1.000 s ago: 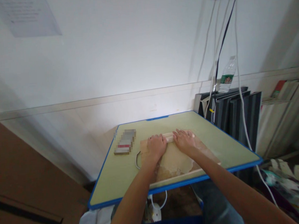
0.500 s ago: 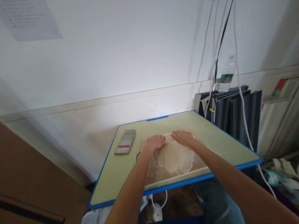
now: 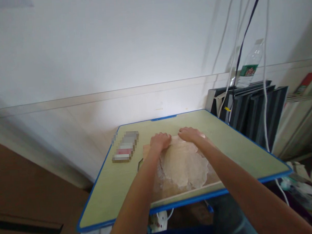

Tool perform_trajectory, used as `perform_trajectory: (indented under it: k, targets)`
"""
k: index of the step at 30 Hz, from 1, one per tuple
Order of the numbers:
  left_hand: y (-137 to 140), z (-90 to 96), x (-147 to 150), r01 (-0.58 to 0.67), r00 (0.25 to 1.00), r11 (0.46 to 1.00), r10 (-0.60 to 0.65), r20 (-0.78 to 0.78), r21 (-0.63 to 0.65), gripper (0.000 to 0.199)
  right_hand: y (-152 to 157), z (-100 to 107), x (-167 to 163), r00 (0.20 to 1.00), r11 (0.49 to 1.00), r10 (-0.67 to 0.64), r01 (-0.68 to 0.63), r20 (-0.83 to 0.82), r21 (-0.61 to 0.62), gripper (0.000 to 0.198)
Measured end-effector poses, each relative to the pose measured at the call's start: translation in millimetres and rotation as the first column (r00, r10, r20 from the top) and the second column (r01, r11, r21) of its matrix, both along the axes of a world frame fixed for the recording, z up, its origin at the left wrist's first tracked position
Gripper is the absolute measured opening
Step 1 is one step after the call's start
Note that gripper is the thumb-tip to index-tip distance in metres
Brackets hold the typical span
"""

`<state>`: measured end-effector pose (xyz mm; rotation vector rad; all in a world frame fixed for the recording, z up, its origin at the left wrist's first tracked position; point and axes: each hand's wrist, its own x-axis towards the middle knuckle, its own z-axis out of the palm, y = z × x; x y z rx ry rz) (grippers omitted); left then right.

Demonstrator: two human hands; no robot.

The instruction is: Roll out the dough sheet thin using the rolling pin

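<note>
A thin, pale sheet of dough [image 3: 185, 167] with a ragged near edge lies spread over a wooden board [image 3: 172, 192], with whitish flour-like traces around it. My left hand [image 3: 161, 141] is at the far left of the sheet, its fingers curled down. Opposite it, my right hand [image 3: 189, 133] rests at the far right, fingers bent likewise and pointing inward. A narrow gap separates the two hands, and a pale strip shows there. Whether that strip is a rolling pin or the dough's edge I cannot tell; the fingers cover what they grip.
The board sits on a light green table [image 3: 105, 198] with a blue rim. A blurred-out oblong item [image 3: 126, 147] lies on its left side. Behind at right, dark panels [image 3: 251, 113] lean upright, with a plastic bottle [image 3: 249, 66] on top and cables [image 3: 265, 91] hanging down.
The camera view has shifted, so the table looks closer and the bottle sits further right. My hands stay at the far end of the dough, slightly further apart.
</note>
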<state>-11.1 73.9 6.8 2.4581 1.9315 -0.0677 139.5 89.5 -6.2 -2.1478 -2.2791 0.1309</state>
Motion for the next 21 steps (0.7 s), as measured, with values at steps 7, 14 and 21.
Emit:
perform_trajectory:
  k: [7,14,21]
  targets:
    - [29,-2.4,1,-0.053,0.997,0.996,0.057,0.054,-0.073,0.043,19,4,0,0.998,0.998,-0.046,0.044,-0.036,-0.055,0.042]
    - [42,-8.5,1,-0.048,0.994,0.997,0.054,0.092,-0.068,0.043,30,3,-1,0.998,0.995,-0.060,0.058,-0.029,-0.085,0.043]
    - [31,-5.8,2,-0.040,0.996,0.999,0.042,0.083,-0.031,0.044,17,6,-2,0.998,0.996,-0.065,0.063,-0.020,-0.070,0.041]
